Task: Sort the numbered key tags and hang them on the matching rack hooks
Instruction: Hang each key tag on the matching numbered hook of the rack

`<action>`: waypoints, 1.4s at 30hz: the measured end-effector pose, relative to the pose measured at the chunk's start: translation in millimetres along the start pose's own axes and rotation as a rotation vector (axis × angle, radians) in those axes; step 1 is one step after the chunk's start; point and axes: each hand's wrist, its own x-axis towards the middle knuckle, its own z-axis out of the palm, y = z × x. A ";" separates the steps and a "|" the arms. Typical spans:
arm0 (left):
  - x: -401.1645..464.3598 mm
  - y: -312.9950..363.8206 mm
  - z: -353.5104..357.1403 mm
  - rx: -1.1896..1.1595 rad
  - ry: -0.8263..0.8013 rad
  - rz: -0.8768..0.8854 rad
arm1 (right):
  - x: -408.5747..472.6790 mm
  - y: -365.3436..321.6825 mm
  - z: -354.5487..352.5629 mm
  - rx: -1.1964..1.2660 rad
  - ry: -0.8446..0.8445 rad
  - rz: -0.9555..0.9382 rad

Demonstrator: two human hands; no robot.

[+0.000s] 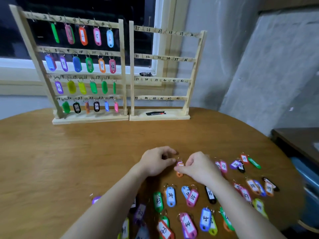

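Two wooden hook racks stand at the table's far edge. The left rack (pixel 122 66) is hung with coloured tags numbered up to 24. The right rack (pixel 132 69), marked 25 to 48, has bare hooks. Near the table's middle my right hand (pixel 198 167) pinches an orange key tag (pixel 179 165), whose number is hidden. My left hand (pixel 158 161) has curled fingers at the tag's metal ring; whether it grips the ring is unclear. Several loose numbered tags lie in front of me, among them a blue 34 tag (pixel 170 196) and a black 36 tag (pixel 210 194).
A small black packet (pixel 155 113) lies on the right rack's base. The round wooden table (pixel 69 152) curves away at the right, where a dark cabinet (pixel 296 140) stands close. A window and grey wall lie behind the racks.
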 end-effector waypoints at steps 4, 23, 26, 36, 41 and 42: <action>-2.7 4.9 -2.5 0.021 -0.041 -0.014 | -1.2 -10.4 -3.1 -0.024 -0.059 0.007; -2.2 12.0 3.2 -0.044 0.046 -0.126 | -15.1 0.5 -31.8 0.724 0.019 -0.114; -4.1 13.4 4.8 -0.055 0.065 -0.136 | -13.7 -8.9 -36.7 0.783 0.025 -0.211; -5.2 25.6 10.7 0.119 0.155 -0.171 | -7.0 -19.9 -59.9 0.817 0.080 -0.201; -1.5 32.3 13.4 0.117 0.188 -0.217 | -9.8 -14.2 -57.8 0.807 0.078 -0.163; -1.0 30.7 14.4 0.099 0.186 -0.224 | -10.3 -13.9 -57.0 0.808 0.078 -0.161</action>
